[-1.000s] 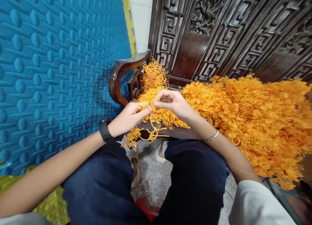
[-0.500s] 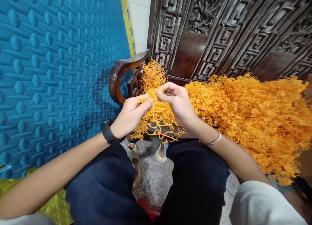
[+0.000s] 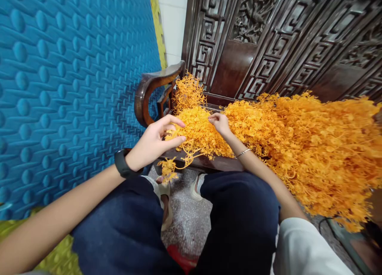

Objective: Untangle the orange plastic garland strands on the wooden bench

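My left hand (image 3: 156, 140) is over the bench's front edge, its thumb and forefinger apart. Its other fingers curl around orange plastic sprigs (image 3: 168, 168), whose strands dangle below the palm past the edge. Farther away, my right hand (image 3: 220, 123) has its fingertips pressed together at the near heap of orange plastic sprigs (image 3: 197, 126); what is between them, if anything, is too small to make out. A much larger mass of the same orange plastic foliage (image 3: 322, 148) spreads to the right along the bench.
The dark wooden bench (image 3: 205, 163) has a curved armrest (image 3: 143, 96) on the left and a carved back (image 3: 235, 64) behind. A blue textured foam mat (image 3: 74, 88) stands at the left. My knees are close to the bench front, above a speckled floor (image 3: 186, 219).
My hands have come apart. The right reached forward to the heap, fingertips together; the left drew slightly back left, opening its thumb and forefinger. The dangling strands shifted left.
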Action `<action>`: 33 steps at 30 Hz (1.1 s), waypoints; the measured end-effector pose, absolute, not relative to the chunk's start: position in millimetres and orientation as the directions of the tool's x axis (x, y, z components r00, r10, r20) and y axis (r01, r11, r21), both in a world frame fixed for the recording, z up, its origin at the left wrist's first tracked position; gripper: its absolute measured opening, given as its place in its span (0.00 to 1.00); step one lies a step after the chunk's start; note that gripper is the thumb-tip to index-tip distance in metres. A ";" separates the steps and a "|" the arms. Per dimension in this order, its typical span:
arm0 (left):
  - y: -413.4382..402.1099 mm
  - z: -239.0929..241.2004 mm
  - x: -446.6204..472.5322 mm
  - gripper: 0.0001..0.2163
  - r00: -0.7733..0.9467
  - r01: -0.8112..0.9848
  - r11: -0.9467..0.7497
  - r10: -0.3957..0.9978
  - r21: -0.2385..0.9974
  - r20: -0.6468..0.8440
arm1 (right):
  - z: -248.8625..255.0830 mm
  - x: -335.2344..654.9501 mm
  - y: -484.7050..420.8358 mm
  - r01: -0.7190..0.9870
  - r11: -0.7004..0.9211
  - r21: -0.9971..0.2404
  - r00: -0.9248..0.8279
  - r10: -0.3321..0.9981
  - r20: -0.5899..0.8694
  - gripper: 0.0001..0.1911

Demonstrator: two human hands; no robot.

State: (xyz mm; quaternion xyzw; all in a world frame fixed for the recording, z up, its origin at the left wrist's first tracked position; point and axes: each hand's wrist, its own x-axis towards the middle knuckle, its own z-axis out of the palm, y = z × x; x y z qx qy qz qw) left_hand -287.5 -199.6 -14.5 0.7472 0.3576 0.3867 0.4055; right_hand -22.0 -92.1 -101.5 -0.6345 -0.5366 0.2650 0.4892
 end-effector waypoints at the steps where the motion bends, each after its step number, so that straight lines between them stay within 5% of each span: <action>1: -198.0 -15.2 -287.5 0.12 0.429 0.207 -0.412 0.853 0.887 0.296 | -100.6 -21.3 -90.0 0.425 0.056 -0.903 0.286 0.939 0.192 0.07; 6: -190.8 -19.1 -285.5 0.13 0.419 0.183 -0.353 0.872 0.918 0.252 | -83.7 -28.9 -100.2 0.402 0.134 -0.906 0.209 0.950 0.234 0.05; 9: -189.2 -19.8 -282.3 0.14 0.431 0.192 -0.322 0.876 0.927 0.215 | -60.9 -46.8 -124.0 0.319 0.311 -0.895 -0.012 0.946 0.324 0.03; 19: -191.7 -19.2 -273.3 0.16 0.464 0.136 -0.274 0.867 0.952 0.183 | 9.8 -89.4 -193.0 0.275 0.751 -0.600 -0.572 0.629 0.526 0.15; 33: -196.7 -11.6 -268.2 0.07 0.505 0.059 -0.258 0.841 0.964 0.194 | -5.8 -96.9 -185.7 0.045 0.518 -0.854 -0.320 0.817 0.479 0.17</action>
